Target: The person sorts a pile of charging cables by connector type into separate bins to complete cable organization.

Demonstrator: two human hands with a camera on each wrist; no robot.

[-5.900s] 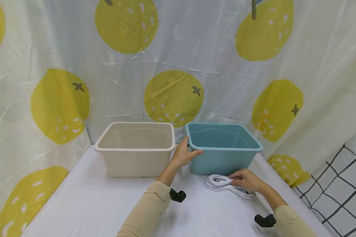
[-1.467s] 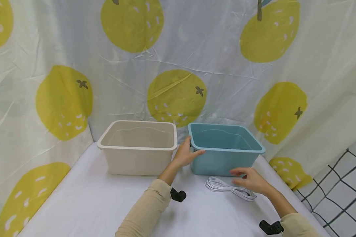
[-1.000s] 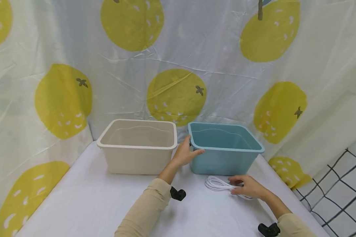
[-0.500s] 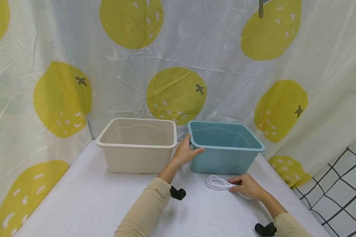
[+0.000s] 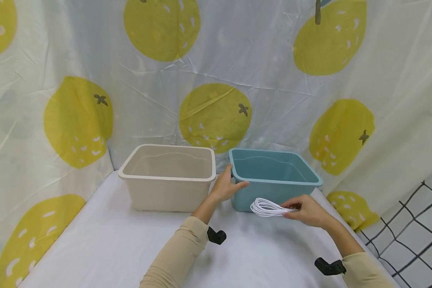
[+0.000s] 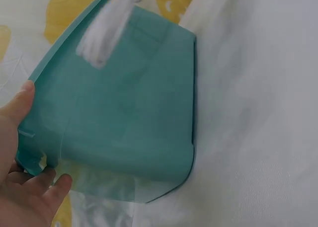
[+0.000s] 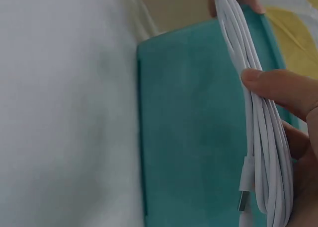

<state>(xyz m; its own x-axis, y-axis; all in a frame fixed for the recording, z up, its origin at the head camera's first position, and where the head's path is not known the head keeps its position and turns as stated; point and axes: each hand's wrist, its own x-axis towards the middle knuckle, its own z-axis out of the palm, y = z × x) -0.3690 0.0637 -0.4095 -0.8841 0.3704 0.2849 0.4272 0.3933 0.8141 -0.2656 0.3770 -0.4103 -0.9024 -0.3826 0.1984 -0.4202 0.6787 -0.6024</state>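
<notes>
In the head view, my right hand (image 5: 309, 211) pinches a coiled white USB cable (image 5: 268, 208) and holds it off the table, before the front wall of the teal plastic bin (image 5: 273, 191). The right wrist view shows my thumb (image 7: 278, 85) across the looped strands, with a metal USB plug (image 7: 243, 199) hanging beside them. My left hand (image 5: 223, 187) grips the teal bin at its left end. Up close in the left wrist view, the thumb (image 6: 22, 100) lies on the rim and the fingers curl at the end wall.
A beige bin (image 5: 165, 195) stands upright left of the teal one, a narrow gap between them. White cloth covers the table (image 5: 104, 240). Behind hangs a lemon-print curtain (image 5: 147, 100); a black wire grid (image 5: 414, 236) stands at the right.
My right hand let go of the cable, came down on it again, took hold, and has now lifted it off the table. The left hand has kept its place on the teal bin.
</notes>
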